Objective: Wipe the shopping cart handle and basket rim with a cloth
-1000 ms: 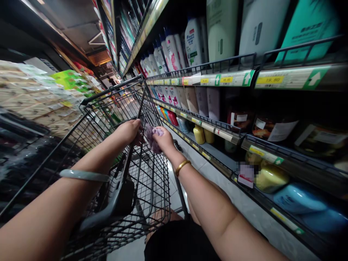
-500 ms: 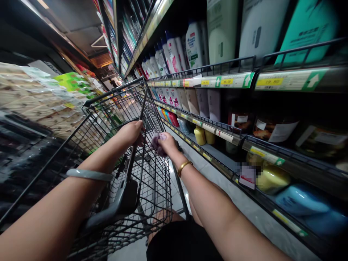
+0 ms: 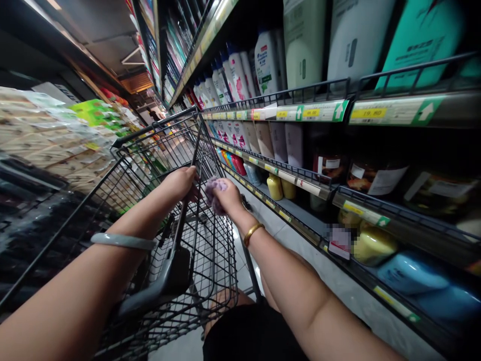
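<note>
A black wire shopping cart stands in front of me, seen from its side. My left hand is closed round its dark top rail, fingers curled under and partly hidden. A grey-white bangle circles that wrist. Crumpled in my right hand is a fuzzy purple cloth, pinched between thumb and fingers. It lies against the wire side of the cart, close to the left hand. A gold bracelet sits on the right wrist.
Shelves on the right carry shampoo bottles, jars and tipped yellow and blue bottles low down. Stacked packaged goods line the left. Grey floor tiles run between cart and shelf.
My right hand has shifted slightly left and up with the purple cloth along the cart's wire. The left hand keeps its hold on the rail.
</note>
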Motion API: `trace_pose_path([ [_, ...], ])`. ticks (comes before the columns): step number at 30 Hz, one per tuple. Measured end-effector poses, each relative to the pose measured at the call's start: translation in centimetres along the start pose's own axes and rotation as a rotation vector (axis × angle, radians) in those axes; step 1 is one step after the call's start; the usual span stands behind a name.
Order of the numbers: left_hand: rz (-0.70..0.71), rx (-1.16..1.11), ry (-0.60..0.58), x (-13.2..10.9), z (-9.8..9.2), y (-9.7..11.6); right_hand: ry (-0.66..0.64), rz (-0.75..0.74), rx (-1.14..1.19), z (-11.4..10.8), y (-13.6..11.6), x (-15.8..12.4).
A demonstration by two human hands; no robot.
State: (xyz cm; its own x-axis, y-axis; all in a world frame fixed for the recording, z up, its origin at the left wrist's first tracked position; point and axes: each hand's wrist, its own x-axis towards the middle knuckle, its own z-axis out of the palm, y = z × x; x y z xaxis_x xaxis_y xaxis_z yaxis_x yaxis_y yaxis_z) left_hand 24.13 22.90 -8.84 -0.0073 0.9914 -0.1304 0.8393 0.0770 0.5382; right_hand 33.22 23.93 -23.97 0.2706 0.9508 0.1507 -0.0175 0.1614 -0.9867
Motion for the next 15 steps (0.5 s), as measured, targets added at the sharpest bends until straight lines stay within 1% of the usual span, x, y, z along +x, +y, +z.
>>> trace_pose_path([
  [2, 0.012, 0.008, 0.012, 0.2, -0.1, -0.2, -0.004, -0.166, 0.138, 0.4, -1.9, -0.3],
  [3, 0.02, 0.013, 0.019, 0.3, -0.2, -0.3, -0.019, -0.246, 0.19, 0.5, -2.7, -0.4],
  [4, 0.025, 0.018, 0.023, 0.3, -0.2, -0.4, -0.037, -0.295, 0.215, 0.5, -3.0, -0.4],
  [5, 0.028, 0.023, 0.024, 0.3, -0.2, -0.5, -0.05, -0.296, 0.198, 0.4, -2.9, -0.3],
  [6, 0.027, 0.026, 0.02, 0.3, -0.2, -0.5, -0.058, -0.244, 0.148, 0.2, -2.3, -0.2],
  [9, 0.019, 0.027, 0.002, 0.2, -0.2, -0.4, -0.067, 0.053, -0.042, -0.6, 0.6, 0.4],
  [10, 0.017, 0.028, -0.001, 0.2, -0.1, -0.3, -0.07, 0.13, -0.084, -0.7, 1.4, 0.5],
  [11, 0.017, 0.03, 0.0, 0.2, -0.1, -0.3, -0.068, 0.165, -0.097, -0.8, 1.7, 0.5],
  [12, 0.018, 0.032, 0.002, 0.1, -0.1, -0.3, -0.055, 0.153, -0.074, -0.7, 1.7, 0.5],
  [13, 0.019, 0.034, 0.007, 0.1, -0.1, -0.2, -0.04, 0.1, -0.021, -0.5, 1.2, 0.5],
  [15, 0.019, 0.037, 0.021, 0.1, -0.1, -0.2, -0.035, -0.066, 0.133, 0.0, -0.4, 0.4],
])
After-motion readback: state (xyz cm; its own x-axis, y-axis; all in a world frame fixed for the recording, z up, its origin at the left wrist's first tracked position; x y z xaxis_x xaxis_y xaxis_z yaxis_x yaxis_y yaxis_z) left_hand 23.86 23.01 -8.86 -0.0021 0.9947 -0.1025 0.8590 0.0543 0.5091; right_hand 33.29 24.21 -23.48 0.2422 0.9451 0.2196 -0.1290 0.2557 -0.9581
